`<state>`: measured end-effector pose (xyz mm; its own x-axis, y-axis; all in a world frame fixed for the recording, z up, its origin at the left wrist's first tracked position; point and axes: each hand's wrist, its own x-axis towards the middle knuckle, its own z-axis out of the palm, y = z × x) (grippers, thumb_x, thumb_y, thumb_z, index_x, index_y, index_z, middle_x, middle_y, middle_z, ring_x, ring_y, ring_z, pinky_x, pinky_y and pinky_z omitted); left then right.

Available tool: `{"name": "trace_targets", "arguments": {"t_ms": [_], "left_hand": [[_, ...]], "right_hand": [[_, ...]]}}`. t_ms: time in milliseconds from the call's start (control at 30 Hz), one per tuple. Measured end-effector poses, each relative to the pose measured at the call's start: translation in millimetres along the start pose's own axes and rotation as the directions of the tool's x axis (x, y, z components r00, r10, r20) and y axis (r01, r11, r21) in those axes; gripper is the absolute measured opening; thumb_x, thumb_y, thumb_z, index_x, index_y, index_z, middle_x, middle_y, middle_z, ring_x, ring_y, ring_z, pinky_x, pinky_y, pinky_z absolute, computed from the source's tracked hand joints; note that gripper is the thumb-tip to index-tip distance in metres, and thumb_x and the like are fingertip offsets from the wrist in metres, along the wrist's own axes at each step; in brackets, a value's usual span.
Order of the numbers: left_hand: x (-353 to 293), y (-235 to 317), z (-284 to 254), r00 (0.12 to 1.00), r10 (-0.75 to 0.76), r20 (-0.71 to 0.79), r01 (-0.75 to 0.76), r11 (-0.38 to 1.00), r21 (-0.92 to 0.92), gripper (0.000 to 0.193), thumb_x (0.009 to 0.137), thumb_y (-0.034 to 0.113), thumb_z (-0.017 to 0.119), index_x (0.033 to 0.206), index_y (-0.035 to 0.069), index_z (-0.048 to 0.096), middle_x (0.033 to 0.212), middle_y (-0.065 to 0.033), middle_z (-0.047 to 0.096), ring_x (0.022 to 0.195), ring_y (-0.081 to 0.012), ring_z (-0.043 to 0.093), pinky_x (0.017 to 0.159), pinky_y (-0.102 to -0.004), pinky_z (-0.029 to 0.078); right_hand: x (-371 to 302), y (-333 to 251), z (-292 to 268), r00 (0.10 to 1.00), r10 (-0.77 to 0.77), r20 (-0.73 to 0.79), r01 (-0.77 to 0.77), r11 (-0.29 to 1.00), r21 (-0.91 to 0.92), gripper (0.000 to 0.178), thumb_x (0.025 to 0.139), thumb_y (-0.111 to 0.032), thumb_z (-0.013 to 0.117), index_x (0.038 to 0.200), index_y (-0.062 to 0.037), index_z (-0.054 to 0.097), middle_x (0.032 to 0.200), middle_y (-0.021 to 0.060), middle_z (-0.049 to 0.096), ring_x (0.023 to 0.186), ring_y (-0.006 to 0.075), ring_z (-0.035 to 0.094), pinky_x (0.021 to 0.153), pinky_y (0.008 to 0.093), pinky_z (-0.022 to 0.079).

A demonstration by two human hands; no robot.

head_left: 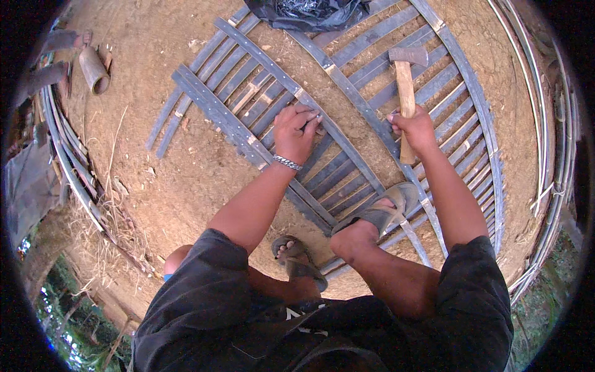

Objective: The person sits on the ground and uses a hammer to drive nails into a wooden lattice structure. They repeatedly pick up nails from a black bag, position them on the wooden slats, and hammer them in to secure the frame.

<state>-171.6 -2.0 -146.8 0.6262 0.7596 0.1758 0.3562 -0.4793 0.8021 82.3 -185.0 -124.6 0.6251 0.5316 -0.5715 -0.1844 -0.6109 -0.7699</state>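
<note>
My right hand (416,130) is wrapped round the wooden handle (405,87) of a hatchet, whose dark metal head (409,56) points away from me. To its left, my left hand (295,132), with a chain bracelet at the wrist, rests over the middle rail of a slatted panel (229,130) made of dark grey strips. Its fingers are curled together at the rail; a small bit shows at the fingertips, too small to name. A second slatted panel (462,118) lies under the hatchet, its slats running between a straight rail and a curved one.
A black plastic sheet (282,15) with small shiny pieces lies at the far edge. Bundles of long strips (69,149) curve along the left and right sides. A hollow tube (94,71) lies at the far left. My sandalled right foot (384,208) is on the panels.
</note>
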Motion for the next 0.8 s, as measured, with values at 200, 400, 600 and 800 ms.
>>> {"name": "trace_targets", "arguments": {"t_ms": [200, 400, 600, 800], "left_hand": [[-4, -4, 16, 0.997, -0.003, -0.074, 0.01, 0.996, 0.092, 0.01, 0.079, 0.014, 0.082, 0.086, 0.01, 0.077, 0.091, -0.0022, 0.067, 0.091, -0.0247, 0.062, 0.081, -0.0397, 0.043], [-4, -3, 20, 0.994, 0.013, -0.108, -0.001, 0.993, 0.116, 0.01, 0.078, 0.014, 0.083, 0.083, 0.011, 0.075, 0.092, -0.0022, 0.067, 0.089, -0.0248, 0.061, 0.078, -0.0409, 0.042], [-5, -8, 17, 0.994, 0.001, -0.108, 0.011, 0.994, 0.111, 0.01, 0.078, 0.013, 0.082, 0.085, 0.01, 0.074, 0.093, -0.0038, 0.067, 0.089, -0.026, 0.061, 0.078, -0.0409, 0.043], [-4, -6, 18, 0.997, 0.012, -0.079, -0.002, 0.993, 0.114, 0.015, 0.076, 0.011, 0.081, 0.089, 0.011, 0.074, 0.094, -0.0037, 0.067, 0.089, -0.0264, 0.061, 0.078, -0.0415, 0.042]], "right_hand": [[2, 3, -1, 1.0, -0.001, 0.009, 0.002, 0.995, -0.095, 0.031, 0.081, -0.015, 0.084, 0.101, -0.0013, 0.063, 0.077, 0.0047, 0.069, 0.064, 0.0133, 0.065, 0.06, 0.0313, 0.053], [-12, -7, 4, 0.994, -0.041, -0.105, 0.011, 0.961, -0.276, 0.03, 0.083, -0.021, 0.081, 0.1, -0.0017, 0.065, 0.075, 0.0065, 0.069, 0.065, 0.0164, 0.066, 0.063, 0.0343, 0.052], [-39, -19, 8, 0.993, -0.115, 0.038, 0.121, 0.921, -0.37, 0.033, 0.089, -0.026, 0.076, 0.104, 0.0005, 0.064, 0.086, 0.0162, 0.07, 0.077, 0.0255, 0.069, 0.071, 0.04, 0.053], [-66, -29, 10, 0.958, -0.178, 0.227, 0.28, 0.762, -0.584, 0.032, 0.096, -0.025, 0.07, 0.113, 0.001, 0.063, 0.089, 0.016, 0.069, 0.086, 0.0239, 0.067, 0.079, 0.0392, 0.052]]}}
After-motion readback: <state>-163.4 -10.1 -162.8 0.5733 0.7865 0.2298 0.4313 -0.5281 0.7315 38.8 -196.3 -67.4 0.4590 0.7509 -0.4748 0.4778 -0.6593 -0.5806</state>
